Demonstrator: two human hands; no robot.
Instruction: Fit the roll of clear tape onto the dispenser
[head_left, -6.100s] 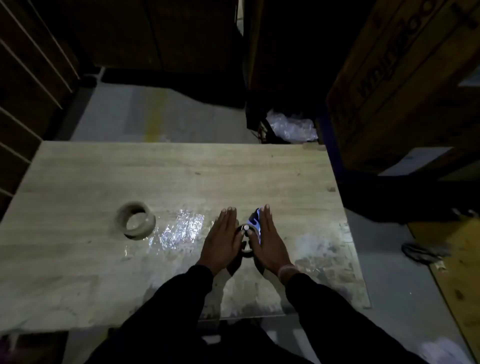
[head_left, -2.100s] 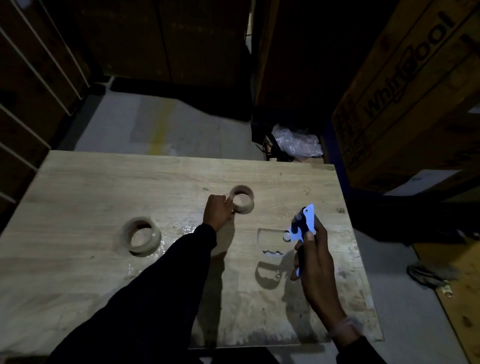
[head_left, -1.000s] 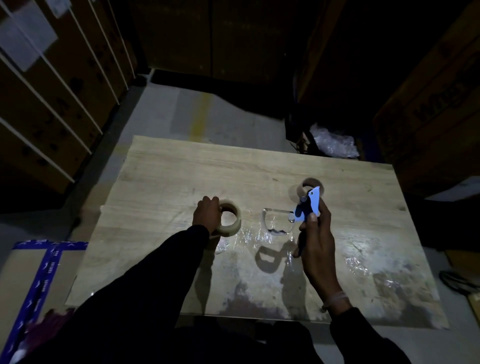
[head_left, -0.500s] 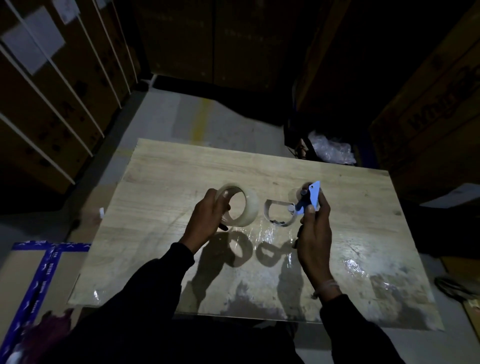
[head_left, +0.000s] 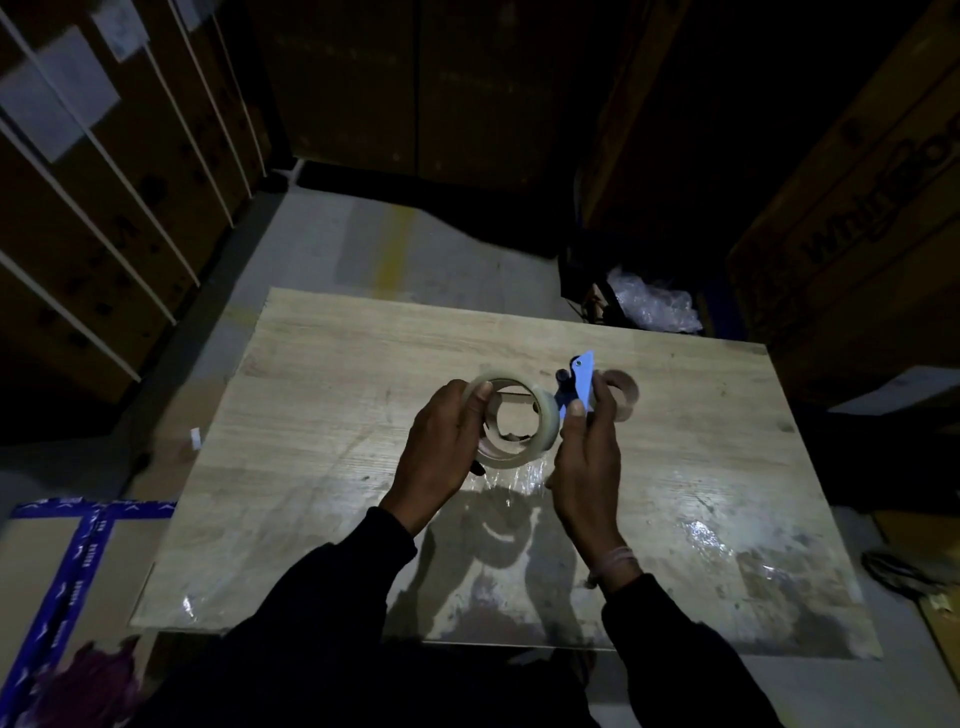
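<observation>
My left hand (head_left: 441, 441) grips a roll of clear tape (head_left: 540, 415), held tilted above the wooden table (head_left: 337, 374). My right hand (head_left: 587, 467) holds a blue tape dispenser (head_left: 581, 384) upright, its frame partly inside the roll's core and mostly hidden by it. The two hands are close together over the table's middle. A second, brownish tape core (head_left: 621, 392) lies on the table just behind the dispenser.
Strips of clear film (head_left: 706, 535) shine on the table's near right part. Large cardboard boxes (head_left: 857, 208) stand at the right, and strapped cartons (head_left: 104, 182) at the left. A crumpled plastic bag (head_left: 654, 306) lies beyond the far edge. A blue-taped box (head_left: 78, 561) sits low left.
My left hand picked the tape roll off the table, lifted it and brought it right against the dispenser in my right hand. The dispenser's clear frame now sits within the roll.
</observation>
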